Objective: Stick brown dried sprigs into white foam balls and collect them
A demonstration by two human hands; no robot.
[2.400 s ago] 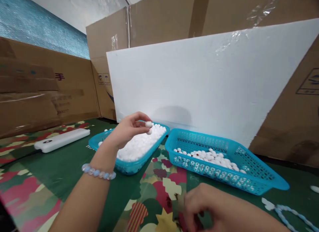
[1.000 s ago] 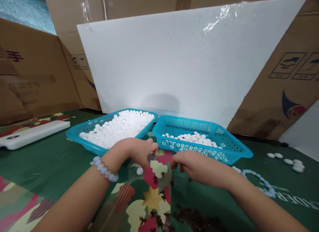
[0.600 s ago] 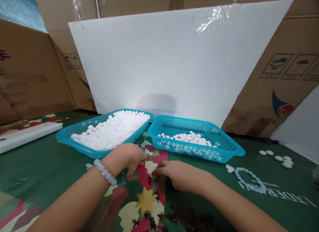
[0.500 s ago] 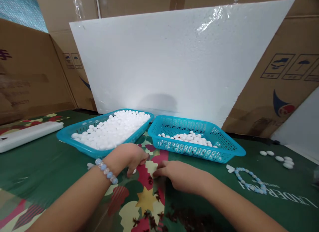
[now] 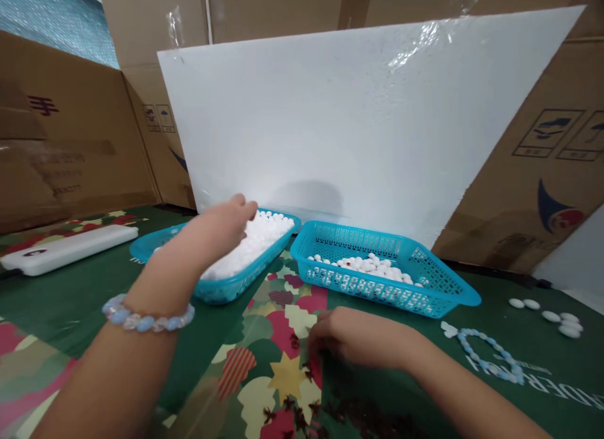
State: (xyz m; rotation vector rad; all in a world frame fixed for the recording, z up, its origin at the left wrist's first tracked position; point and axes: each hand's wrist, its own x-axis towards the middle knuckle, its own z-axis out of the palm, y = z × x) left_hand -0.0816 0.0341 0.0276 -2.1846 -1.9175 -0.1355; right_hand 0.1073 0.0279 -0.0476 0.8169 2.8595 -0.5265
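Note:
My left hand (image 5: pixel 219 231), with a blue and clear bead bracelet (image 5: pixel 146 319) on its wrist, hovers over the left blue basket (image 5: pixel 224 291). White balls (image 5: pixel 259 238) fill that basket. Slightly blurred, its fingers look bent and apart, with nothing visible in them. Low over the patterned cloth is my right hand (image 5: pixel 353 335). Its fingers curl down and together, and whatever they hold is hidden. Nearest to it lie small dark red star-shaped pieces (image 5: pixel 299 417). Behind it, the right blue basket (image 5: pixel 377 294) contains a smaller heap of white balls (image 5: pixel 372 266).
A second bead bracelet (image 5: pixel 491 357) and several white oval pieces (image 5: pixel 551 316) lie at the right. To the left is a long white object (image 5: pixel 70 250). A white board (image 5: pixel 330 124) leans against cardboard boxes (image 5: pixel 70 137) behind the baskets.
My left hand has left the spot beside my right hand and moved up and left over the basket of balls. My right hand has drawn slightly nearer, fingers curled further down.

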